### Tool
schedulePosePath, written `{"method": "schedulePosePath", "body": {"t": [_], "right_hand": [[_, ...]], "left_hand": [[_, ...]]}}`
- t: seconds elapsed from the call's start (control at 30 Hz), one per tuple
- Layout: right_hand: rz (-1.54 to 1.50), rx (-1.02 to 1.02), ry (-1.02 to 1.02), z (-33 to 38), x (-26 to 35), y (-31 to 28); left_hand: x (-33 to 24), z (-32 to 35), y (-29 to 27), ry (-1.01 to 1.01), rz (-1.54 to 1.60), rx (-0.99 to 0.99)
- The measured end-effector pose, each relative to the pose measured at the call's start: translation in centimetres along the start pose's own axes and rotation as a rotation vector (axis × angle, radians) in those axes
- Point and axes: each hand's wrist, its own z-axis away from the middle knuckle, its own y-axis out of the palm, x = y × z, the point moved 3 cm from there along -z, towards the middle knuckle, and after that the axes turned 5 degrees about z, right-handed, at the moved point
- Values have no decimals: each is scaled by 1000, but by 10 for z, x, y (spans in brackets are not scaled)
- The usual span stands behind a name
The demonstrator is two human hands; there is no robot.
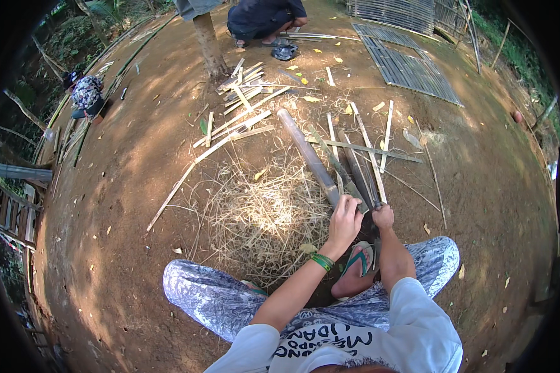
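Note:
My left hand point(346, 222), with a green band at its wrist, is closed beside the near end of a thick grey-brown bamboo pole point(308, 152). Its fingers curl inward, and what they grip is too small to make out. Close on its right, my right hand point(384, 216) makes a fist around something mostly hidden, with a small dark part showing at the thumb. A pale bamboo strip point(368, 152) runs away from just beyond that fist. Darker split bamboo pieces point(355, 166) lie between the pole and this strip.
A heap of bamboo shavings point(264, 217) lies left of my hands. Beyond it, cut bamboo strips point(246, 124) are piled near a tree trunk point(210, 46). Slatted bamboo panels point(410, 62) lie at the far right. One person point(264, 22) crouches at the back, another point(87, 93) at the left.

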Motion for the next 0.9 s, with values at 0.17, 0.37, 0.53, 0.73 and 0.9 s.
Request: {"method": "schedulePosePath", "body": {"t": [0.17, 0.37, 0.53, 0.73, 0.9], "right_hand": [[66, -19, -37, -51, 11, -65], [271, 139, -208, -108, 66, -165], [420, 203, -370, -146, 88, -290], [857, 263, -561, -121, 166, -395], [910, 302, -613, -58, 249, -431]], "left_hand": [[-12, -21, 1, -53, 40, -148], [-11, -75, 6, -81, 63, -235], [-14, -104, 28, -13, 151, 39], [0, -81, 31, -87, 175, 198], [0, -77, 5, -243, 121, 258]]}}
